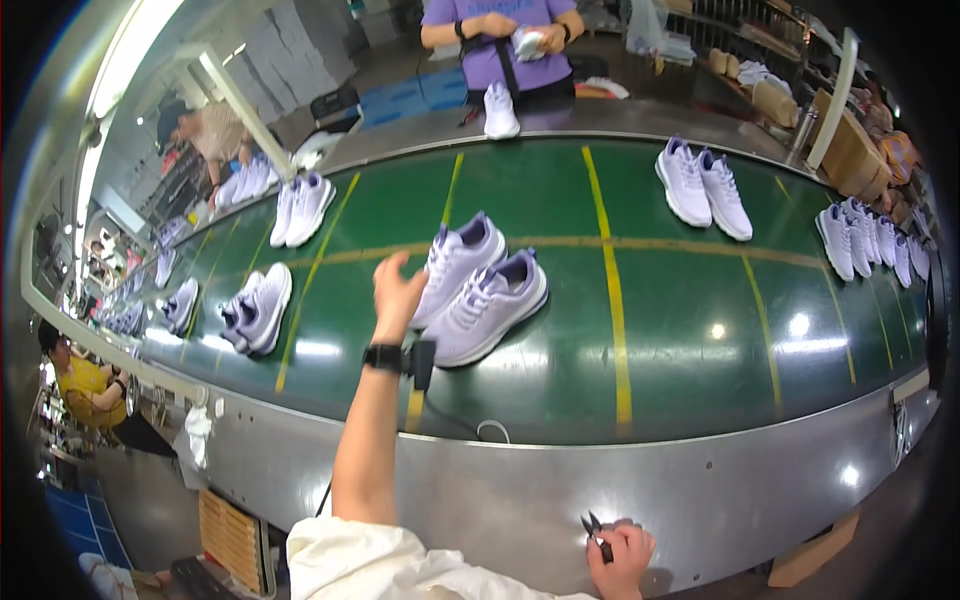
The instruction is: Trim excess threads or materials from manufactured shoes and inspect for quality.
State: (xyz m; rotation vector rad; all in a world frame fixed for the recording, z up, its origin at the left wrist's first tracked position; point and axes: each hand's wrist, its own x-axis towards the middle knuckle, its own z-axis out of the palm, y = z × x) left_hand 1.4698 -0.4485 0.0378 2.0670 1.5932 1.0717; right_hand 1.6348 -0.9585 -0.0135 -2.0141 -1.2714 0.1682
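Observation:
My left hand (398, 292) reaches over the belt, beside the toe of a pale lilac sneaker (455, 262). Its fingers look apart and hold nothing; whether a fingertip touches the shoe I cannot tell. A matching sneaker (492, 310) rests against the first one, nearer to me, both with laces and dark purple collars. A black band with a small box sits on my left wrist. Low at the right, my right hand (622, 560) is closed round a pair of small black thread snips (597, 535), blades pointing up and away from me, over the metal ledge.
The green conveyor belt (690, 340) with yellow lines carries more lilac pairs left and right. Along my side runs a metal ledge (560, 480). Across the belt, a person in purple (520, 60) holds a shoe; a single sneaker (500, 112) stands on the far edge.

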